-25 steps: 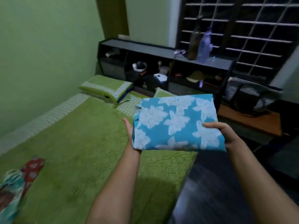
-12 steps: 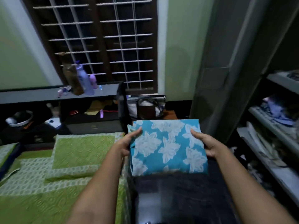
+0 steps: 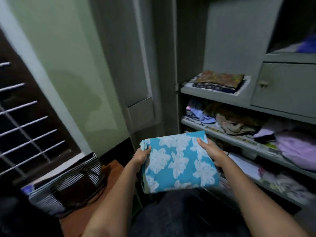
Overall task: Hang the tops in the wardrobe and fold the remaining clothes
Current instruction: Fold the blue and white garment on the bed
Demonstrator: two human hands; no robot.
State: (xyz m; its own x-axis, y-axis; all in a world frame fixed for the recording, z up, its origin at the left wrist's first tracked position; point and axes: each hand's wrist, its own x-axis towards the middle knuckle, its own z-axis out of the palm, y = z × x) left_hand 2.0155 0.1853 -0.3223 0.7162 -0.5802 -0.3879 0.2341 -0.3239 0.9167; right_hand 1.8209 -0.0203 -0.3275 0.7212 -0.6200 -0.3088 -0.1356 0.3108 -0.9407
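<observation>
- You've turned from the bed to the wardrobe (image 3: 213, 93), at frame right.
- Your left hand (image 3: 141, 155) and right hand (image 3: 211, 151) grip the folded cloth (image 3: 177, 161), mid-frame.
- Next (likely): shelve it flat.

A folded blue cloth with white flowers (image 3: 177, 161) is held flat and level, gripped at its left and right edges, just in front of the open wardrobe (image 3: 227, 93), whose grey shelves are stacked with folded and crumpled clothes.
</observation>
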